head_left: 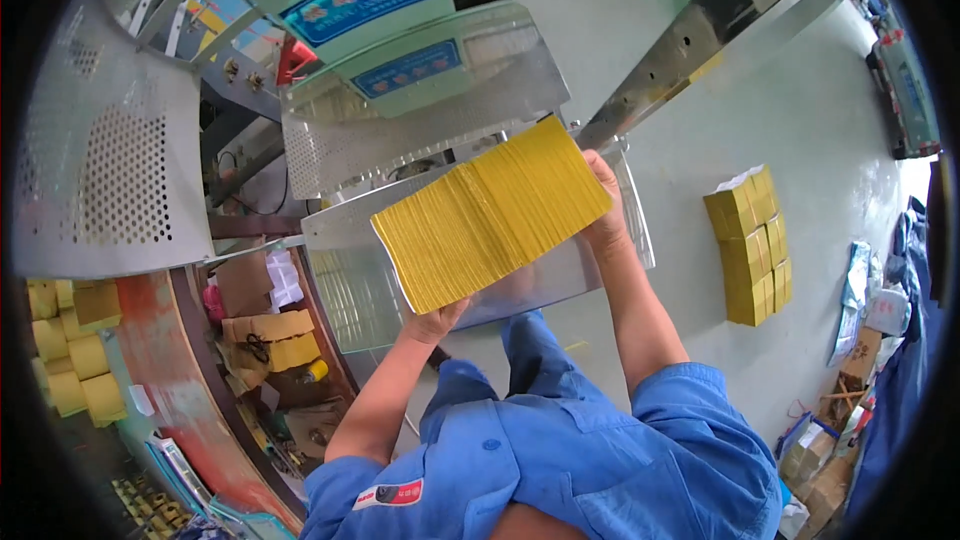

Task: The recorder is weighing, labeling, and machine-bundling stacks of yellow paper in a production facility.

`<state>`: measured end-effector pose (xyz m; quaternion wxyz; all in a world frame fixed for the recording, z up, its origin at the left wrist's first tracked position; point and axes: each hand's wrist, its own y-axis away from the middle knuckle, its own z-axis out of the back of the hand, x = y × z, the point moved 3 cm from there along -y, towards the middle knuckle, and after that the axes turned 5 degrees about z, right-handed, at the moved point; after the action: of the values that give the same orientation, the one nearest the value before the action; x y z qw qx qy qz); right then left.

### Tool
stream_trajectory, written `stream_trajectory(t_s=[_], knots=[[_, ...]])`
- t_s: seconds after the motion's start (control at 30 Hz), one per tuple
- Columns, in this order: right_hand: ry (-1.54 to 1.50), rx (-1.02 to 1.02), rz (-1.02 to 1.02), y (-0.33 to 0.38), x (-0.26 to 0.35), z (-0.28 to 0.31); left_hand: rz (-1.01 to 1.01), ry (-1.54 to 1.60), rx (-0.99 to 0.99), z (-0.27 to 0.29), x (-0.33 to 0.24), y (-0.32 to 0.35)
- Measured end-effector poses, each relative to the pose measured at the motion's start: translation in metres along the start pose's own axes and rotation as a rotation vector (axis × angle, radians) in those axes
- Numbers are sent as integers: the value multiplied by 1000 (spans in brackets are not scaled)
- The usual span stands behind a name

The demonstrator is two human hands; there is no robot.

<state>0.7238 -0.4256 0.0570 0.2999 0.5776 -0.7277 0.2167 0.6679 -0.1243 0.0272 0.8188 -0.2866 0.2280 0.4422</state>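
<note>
Two hands grip one thick stack of yellow sheets (492, 212), one at each end. The left hand (432, 322) is clamped on the stack's lower corner, at about seven o'clock from its middle, fingers curled under the edge. The right hand (604, 208) is closed on the far end, at about three o'clock, with its fingers lying along the short side. The stack spans the gap between them, tilted so that its right end rides higher than its left, and its cut edges face the camera.

Just behind the stack sits a sloped shiny metal tray (355, 285), part of a pale green machine (400, 40) that fills the view toward twelve o'clock. A perforated metal panel (120, 180) curves round at nine o'clock.

On the floor (820, 120) at three o'clock, well apart from the hands, stand yellow bundled packs (752, 245). At eight o'clock lie more yellow blocks (75, 360) beside a reddish ledge. Toward six o'clock the person's blue work shirt (560, 460) fills the lower edge.
</note>
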Motion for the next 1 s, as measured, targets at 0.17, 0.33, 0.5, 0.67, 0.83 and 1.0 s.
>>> stream_trajectory(t_s=[0.17, 0.33, 0.5, 0.67, 0.83, 1.0], knots=[[407, -239, 150, -9, 19, 10, -200, -211, -24, -13, -6, -14], [811, -384, 239, -8, 34, 31, -79, 4, 54, -17, -9, -26], [819, -460, 315, -19, 54, 28, -117, -312, -39, -41, -11, -34], [1198, -392, 515, 13, 109, -29, -87, -220, 11, -40, 1, -46], [1460, 302, 830, 42, 152, -165, -5, -61, -152, 5, -33, -58], [1936, 600, 636, 5, 105, -179, 8, -54, -123, 6, -40, -64]])
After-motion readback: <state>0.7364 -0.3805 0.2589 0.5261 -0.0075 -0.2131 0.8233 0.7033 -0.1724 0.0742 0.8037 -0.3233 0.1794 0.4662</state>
